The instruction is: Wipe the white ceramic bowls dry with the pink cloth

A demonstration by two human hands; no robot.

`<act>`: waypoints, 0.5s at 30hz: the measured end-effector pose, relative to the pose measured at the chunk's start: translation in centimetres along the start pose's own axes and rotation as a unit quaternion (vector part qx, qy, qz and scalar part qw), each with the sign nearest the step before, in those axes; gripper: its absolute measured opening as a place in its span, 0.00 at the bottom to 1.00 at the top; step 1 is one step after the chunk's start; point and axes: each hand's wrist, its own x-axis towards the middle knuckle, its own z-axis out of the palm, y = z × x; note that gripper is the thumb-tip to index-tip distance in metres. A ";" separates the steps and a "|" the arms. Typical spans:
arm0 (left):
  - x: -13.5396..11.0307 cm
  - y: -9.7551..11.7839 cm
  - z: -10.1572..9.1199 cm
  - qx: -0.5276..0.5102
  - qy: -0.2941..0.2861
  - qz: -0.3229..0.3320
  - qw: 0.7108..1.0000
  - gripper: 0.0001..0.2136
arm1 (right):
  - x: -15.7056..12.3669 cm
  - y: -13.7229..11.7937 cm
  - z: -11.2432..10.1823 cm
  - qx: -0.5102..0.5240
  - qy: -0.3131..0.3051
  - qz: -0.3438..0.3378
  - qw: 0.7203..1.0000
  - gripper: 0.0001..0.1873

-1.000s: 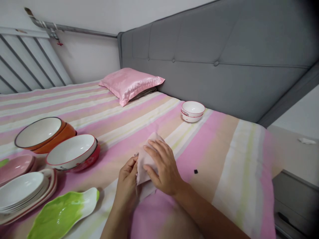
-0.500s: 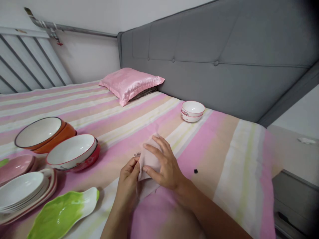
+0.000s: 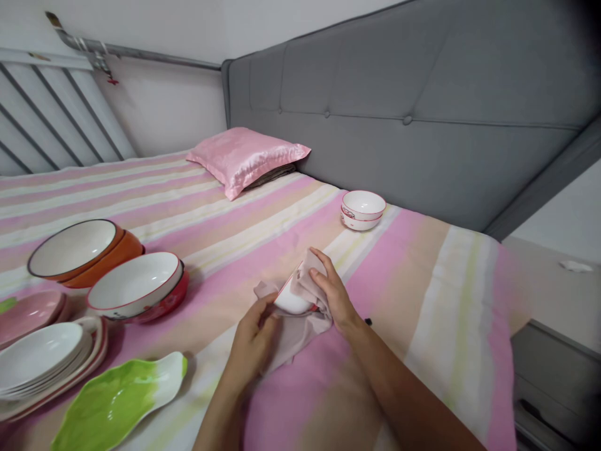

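Observation:
A white bowl (image 3: pixel 293 299) with a red rim is held tilted between my hands, low over the bed. My left hand (image 3: pixel 257 335) grips its left edge, with fingers and thumb closed there. A pale pinkish-grey cloth (image 3: pixel 300 338) hangs below the bowl and wraps round its right side. My right hand (image 3: pixel 334 293) is closed on the cloth and presses it against the bowl's right side. Part of the bowl is hidden behind the cloth.
Two stacked bowls (image 3: pixel 361 219) stand near the grey headboard (image 3: pixel 399 144). At left on the striped sheet are orange bowls (image 3: pixel 107 260), red-rimmed bowls (image 3: pixel 141 285), several white dishes (image 3: pixel 42 363) and a green leaf-shaped plate (image 3: pixel 113 401). A pink pillow (image 3: pixel 248 156) lies farther back.
The bowl, earlier covered by the cloth, now shows its white surface. My right hand has moved right with the cloth, and the cloth has opened out below the bowl.

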 end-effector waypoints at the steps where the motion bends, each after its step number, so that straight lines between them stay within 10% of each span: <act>1: 0.0 -0.3 0.0 0.032 -0.013 0.013 0.999 0.17 | 0.1 0.1 0.0 0.040 -0.001 0.032 0.999 0.25; 6: 0.2 -0.7 0.1 0.038 -0.032 0.018 0.999 0.15 | 0.1 0.3 0.1 0.118 0.004 0.084 0.989 0.25; 15: -0.5 0.2 0.2 -0.043 -0.071 0.038 0.996 0.11 | -1.3 -2.2 0.4 -0.126 -0.083 -0.121 0.981 0.27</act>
